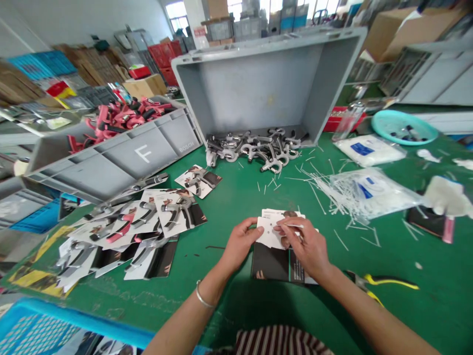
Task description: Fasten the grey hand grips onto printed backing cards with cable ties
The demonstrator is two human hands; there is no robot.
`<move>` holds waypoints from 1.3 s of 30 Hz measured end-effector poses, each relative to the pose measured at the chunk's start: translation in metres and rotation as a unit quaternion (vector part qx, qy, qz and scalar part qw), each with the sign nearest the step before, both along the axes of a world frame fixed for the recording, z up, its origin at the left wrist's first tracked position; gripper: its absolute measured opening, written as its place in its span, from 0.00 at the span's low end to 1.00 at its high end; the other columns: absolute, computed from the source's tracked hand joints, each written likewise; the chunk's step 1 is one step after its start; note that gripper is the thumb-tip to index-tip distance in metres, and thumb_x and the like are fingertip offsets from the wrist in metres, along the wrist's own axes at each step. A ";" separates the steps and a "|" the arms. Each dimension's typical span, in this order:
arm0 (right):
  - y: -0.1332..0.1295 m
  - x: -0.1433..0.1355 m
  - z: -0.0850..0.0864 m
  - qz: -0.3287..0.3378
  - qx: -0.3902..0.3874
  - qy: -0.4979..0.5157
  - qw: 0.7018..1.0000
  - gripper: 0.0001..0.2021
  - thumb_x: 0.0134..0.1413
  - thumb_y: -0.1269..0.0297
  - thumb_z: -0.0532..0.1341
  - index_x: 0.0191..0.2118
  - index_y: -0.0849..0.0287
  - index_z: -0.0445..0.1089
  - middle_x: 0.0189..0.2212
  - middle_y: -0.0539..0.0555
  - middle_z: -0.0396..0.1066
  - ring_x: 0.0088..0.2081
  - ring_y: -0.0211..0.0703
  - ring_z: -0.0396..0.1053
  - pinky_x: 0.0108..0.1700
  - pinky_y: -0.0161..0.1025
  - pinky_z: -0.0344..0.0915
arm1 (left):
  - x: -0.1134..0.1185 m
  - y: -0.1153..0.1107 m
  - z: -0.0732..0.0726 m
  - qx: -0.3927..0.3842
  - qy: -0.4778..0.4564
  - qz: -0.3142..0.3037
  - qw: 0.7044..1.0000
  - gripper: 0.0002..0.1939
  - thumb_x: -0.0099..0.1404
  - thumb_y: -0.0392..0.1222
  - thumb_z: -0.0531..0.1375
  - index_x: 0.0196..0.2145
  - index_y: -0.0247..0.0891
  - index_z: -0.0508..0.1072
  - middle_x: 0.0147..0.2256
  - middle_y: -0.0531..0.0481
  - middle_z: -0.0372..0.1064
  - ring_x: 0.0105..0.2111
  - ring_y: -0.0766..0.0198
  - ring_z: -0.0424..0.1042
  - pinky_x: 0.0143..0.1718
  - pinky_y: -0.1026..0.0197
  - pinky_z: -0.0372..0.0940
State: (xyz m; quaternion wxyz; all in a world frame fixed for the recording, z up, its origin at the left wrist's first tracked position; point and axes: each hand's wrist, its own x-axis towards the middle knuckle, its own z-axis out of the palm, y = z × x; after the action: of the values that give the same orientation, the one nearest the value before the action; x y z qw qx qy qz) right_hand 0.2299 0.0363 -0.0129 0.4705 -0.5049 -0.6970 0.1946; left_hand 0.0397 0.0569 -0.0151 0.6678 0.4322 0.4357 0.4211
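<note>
My left hand (236,245) pinches the left edge of a printed backing card (265,239) that has small punched holes. Between the thumb and fingers of my right hand (308,249) is a thin white cable tie (296,226), held over the card close to the holes. Beneath both hands lies a stack of dark printed cards (271,264). To the left are several cards (197,217) with grey or pink hand grips on them. Yellow-handled pliers (364,281) rest to the right of my right forearm.
A grey crate (258,88) on its side holds grey hand grips (254,148). Pink grips (121,116) fill another crate (162,140). Loose cable ties (328,192) spill from a plastic bag (384,192). A turquoise bowl (421,139) stands far right; a blue basket (33,320) sits front left.
</note>
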 end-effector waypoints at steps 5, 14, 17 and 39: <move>0.016 0.008 0.008 0.097 -0.063 -0.022 0.993 0.05 0.63 0.61 0.58 0.38 0.54 0.70 0.42 0.54 0.73 0.48 0.50 0.69 0.53 0.50 0.62 | 0.002 0.002 0.018 0.049 0.025 -0.032 0.998 0.17 0.61 0.47 0.65 0.45 0.35 0.75 0.35 0.49 0.76 0.33 0.64 0.71 0.37 0.64 0.64; 0.021 0.019 0.007 0.140 -0.280 0.201 0.928 0.12 0.58 0.54 0.63 0.35 0.57 0.66 0.28 0.47 0.63 0.26 0.34 0.59 0.26 0.32 0.56 | -0.005 -0.004 -0.004 0.016 0.096 -0.082 0.992 0.20 0.58 0.53 0.65 0.43 0.37 0.74 0.22 0.56 0.66 0.21 0.69 0.64 0.26 0.67 0.60; 0.017 0.015 0.004 0.157 -0.325 0.240 0.901 0.13 0.57 0.53 0.63 0.35 0.57 0.64 0.26 0.45 0.61 0.22 0.31 0.56 0.21 0.31 0.52 | -0.004 -0.008 -0.018 0.038 0.131 -0.062 0.989 0.20 0.55 0.49 0.68 0.43 0.38 0.72 0.22 0.57 0.65 0.22 0.69 0.63 0.27 0.67 0.59; 0.033 0.003 -0.014 0.167 -0.376 0.216 0.885 0.16 0.53 0.49 0.64 0.36 0.57 0.67 0.23 0.45 0.61 0.23 0.34 0.57 0.25 0.33 0.51 | -0.031 -0.020 -0.023 0.242 0.213 -0.030 0.946 0.08 0.66 0.41 0.59 0.36 0.39 0.79 0.37 0.46 0.70 0.40 0.61 0.70 0.44 0.62 0.63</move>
State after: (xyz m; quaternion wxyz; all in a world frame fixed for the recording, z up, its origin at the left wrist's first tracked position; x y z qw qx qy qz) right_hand 0.2333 0.0690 -0.0265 0.3450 -0.4656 -0.5264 0.6222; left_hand 0.0090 0.0370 -0.0379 0.4470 0.6734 0.4399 0.3915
